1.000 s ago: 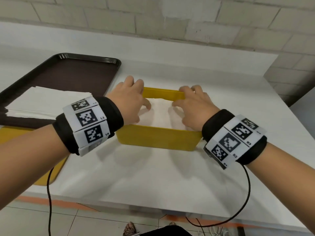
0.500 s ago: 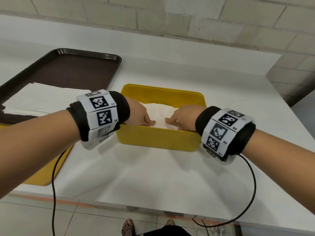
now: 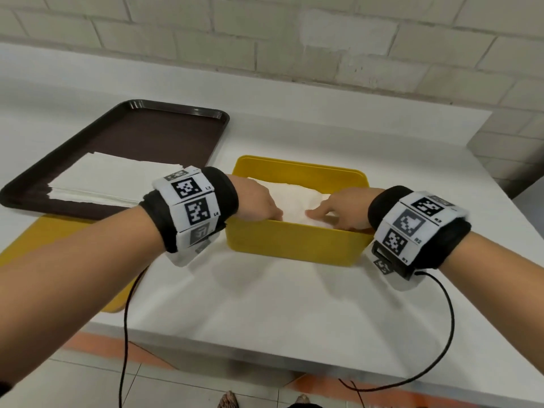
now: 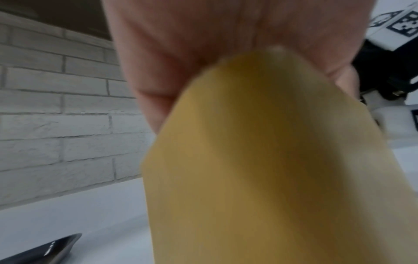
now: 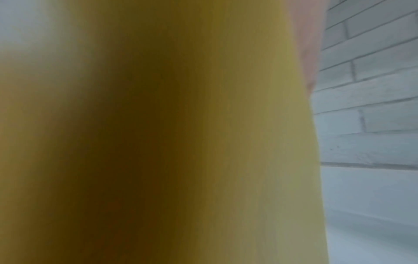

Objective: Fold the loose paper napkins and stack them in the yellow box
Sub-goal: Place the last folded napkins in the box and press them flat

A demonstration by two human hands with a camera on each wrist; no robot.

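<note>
The yellow box (image 3: 297, 169) stands in the middle of the white table, with white folded napkins (image 3: 294, 198) lying inside. Both hands reach down into its near side. My left hand (image 3: 259, 203) rests on the left part of the napkins, and my right hand (image 3: 338, 209) on the right part with a finger stretched toward the left. The near wall hides the fingertips. Neither hand visibly holds anything. A stack of loose napkins (image 3: 112, 181) lies on the brown tray (image 3: 153, 134) to the left. In the wrist views the box wall (image 4: 260, 160) (image 5: 181, 142) fills the picture, blurred.
A flat yellow tray or lid (image 3: 59, 231) sticks out from under the brown tray at the table's left front edge. A brick wall runs behind the table. Wrist cables hang over the front edge (image 3: 265, 346). Bare tabletop lies right of the box.
Both hands have moved from the box's far rim back and down into its near side, onto the napkins. The far rim now shows uncovered.
</note>
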